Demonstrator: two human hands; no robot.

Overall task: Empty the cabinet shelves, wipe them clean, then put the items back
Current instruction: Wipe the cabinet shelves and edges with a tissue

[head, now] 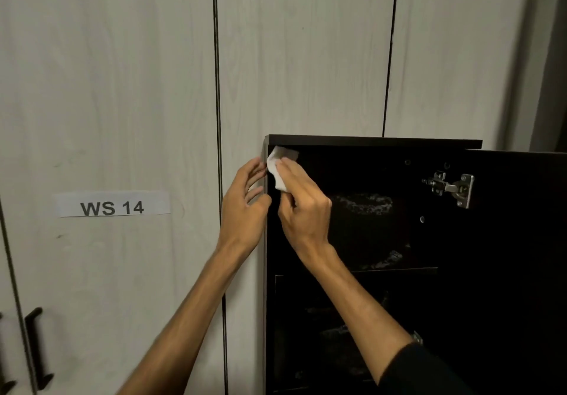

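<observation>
Fingers: those of the right hand (pixel 302 207) are pinching together on a white cloth (pixel 280 167), pressing it against the inner face of the cabinet (pixel 368 142), just under its top board at the left front corner
Left hand: the left hand (pixel 244 210) is bracing on the outside of the cabinet's left panel, fingers spread apart and curling round the front edge, holding nothing
Cloth: it is sitting folded under the right fingertips, touching the dark inner wall right beside the left hand
Door: the cabinet door (pixel 521 241) is standing open to the right of the cabinet, hanging on a metal hinge (pixel 451 187)
Progress: wiping is underway, by my reading; the upper compartment is looking emptied, and pale smears low in the cabinet are suggesting wet or unfinished patches
Left to do: the lower shelf (pixel 395 269) probably needs wiping, and putting the items back is not yet begun
Hard to see: the cabinet interior is showing nearly black, so I cannot tell whether anything is sitting below the shelf; the removed items are lying out of view
Surroundings: a label reading WS 14 (pixel 112 204) is showing on the pale wardrobe left of the cabinet
</observation>
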